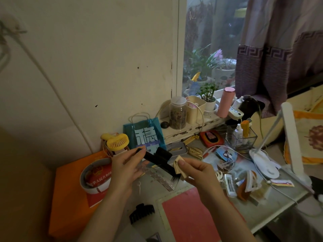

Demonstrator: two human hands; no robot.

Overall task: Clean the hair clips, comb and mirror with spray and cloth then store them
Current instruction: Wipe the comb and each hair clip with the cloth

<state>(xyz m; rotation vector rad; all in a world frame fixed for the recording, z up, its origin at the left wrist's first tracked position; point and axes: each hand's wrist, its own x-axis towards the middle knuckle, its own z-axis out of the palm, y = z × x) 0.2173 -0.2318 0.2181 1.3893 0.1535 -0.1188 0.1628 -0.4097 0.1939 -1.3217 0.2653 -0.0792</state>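
Matt black plastic hair clip (158, 157), soft beige cloth (180, 167), glossy blue bag (145, 135)

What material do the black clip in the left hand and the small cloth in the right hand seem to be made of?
The black hair clip, held by the left hand, looks like hard plastic with a matte finish: rigid straight edges, moulded teeth, almost no shine. The beige cloth, pinched by the right hand, seems soft woven or microfibre fabric: it folds limply and looks dull; the exact fibre cannot be told.
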